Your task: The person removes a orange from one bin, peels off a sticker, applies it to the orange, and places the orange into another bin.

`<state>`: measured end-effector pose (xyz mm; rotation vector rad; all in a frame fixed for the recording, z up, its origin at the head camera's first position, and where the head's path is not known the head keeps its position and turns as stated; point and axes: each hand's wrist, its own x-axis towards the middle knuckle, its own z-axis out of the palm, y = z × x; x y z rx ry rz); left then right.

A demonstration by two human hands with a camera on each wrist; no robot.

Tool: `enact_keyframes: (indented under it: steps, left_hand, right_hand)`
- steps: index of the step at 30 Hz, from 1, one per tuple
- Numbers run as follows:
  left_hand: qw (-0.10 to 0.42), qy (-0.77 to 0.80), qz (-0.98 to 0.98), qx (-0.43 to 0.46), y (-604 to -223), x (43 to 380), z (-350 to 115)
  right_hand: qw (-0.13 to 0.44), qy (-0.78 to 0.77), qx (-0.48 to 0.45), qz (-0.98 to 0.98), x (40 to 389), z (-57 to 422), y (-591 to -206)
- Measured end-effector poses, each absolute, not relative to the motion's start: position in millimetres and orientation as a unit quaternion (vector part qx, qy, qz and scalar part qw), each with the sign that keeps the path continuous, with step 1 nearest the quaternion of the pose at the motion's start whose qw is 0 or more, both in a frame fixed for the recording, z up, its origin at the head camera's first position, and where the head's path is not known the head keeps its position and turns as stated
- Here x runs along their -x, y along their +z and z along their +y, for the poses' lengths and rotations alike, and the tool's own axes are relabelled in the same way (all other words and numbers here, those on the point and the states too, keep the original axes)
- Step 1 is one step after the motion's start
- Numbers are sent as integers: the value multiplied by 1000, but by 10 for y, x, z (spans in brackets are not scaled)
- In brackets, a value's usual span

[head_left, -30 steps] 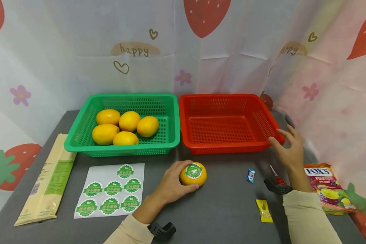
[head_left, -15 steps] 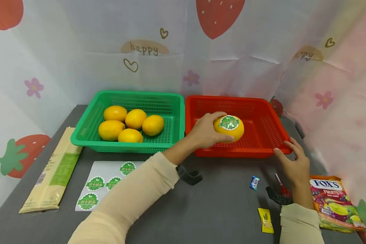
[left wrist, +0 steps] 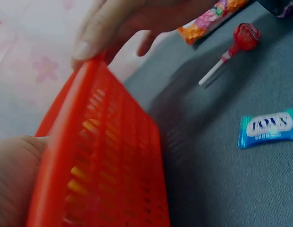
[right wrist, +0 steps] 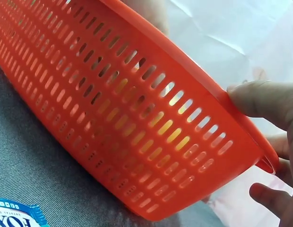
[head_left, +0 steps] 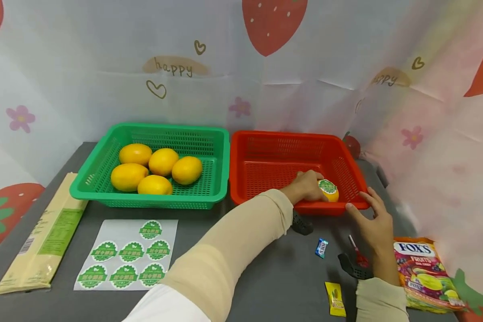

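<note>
A yellow oval fruit (head_left: 331, 194) with a round green-and-white sticker (head_left: 327, 186) on top is low inside the red basket (head_left: 234, 170), near its front right. My left hand (head_left: 307, 186) reaches over the front rim and holds this fruit from its left side; part of the grip is hidden. At the front right corner my right hand (head_left: 375, 223) grips the basket's rim, thumb (right wrist: 257, 98) on one side and fingers round the corner. Through the slots of the red basket wall (right wrist: 47, 61), the right wrist view shows patches of yellow.
Beside it stands a green basket (head_left: 225, 174) with several similar fruits (head_left: 129, 176). On the grey table lie a sticker sheet (head_left: 167, 228), a beige packet (head_left: 44, 232), a blue candy (head_left: 321, 248), a yellow candy (head_left: 335, 298), a lollipop (left wrist: 245, 37) and a Fox's bag (head_left: 424, 273).
My left hand has carried the stickered fruit from the table up over the red basket's front rim and down inside. My right hand stays at the basket's front right corner.
</note>
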<state>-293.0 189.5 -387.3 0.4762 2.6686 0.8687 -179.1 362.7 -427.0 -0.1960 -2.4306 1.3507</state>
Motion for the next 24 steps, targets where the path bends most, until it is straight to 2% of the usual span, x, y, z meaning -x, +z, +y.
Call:
enact_keyframes:
  steps: [8,12,15,19,24]
  left_hand:
    - [187,311,912,-190,-3945,2988,1994]
    - [205,366,893,-161,-3929,2975,1954]
    - [197,379,891,-151,-3875,2947,1874]
    - [130,382,894,-193,-3647,2810,1645]
    - [-3,436,853,-287,-3219,2442,928]
  right_hand:
    - [178,486,67,-853,1818,3612,-4270]
    - [177,491,62,-850,1829,3612,-4266]
    - [176,492,60,-850,1838,3604,-4274]
    - [171,492,67,-851,1827,3591,-4287]
    - [167,498,74,-848,1819,3611,-4272]
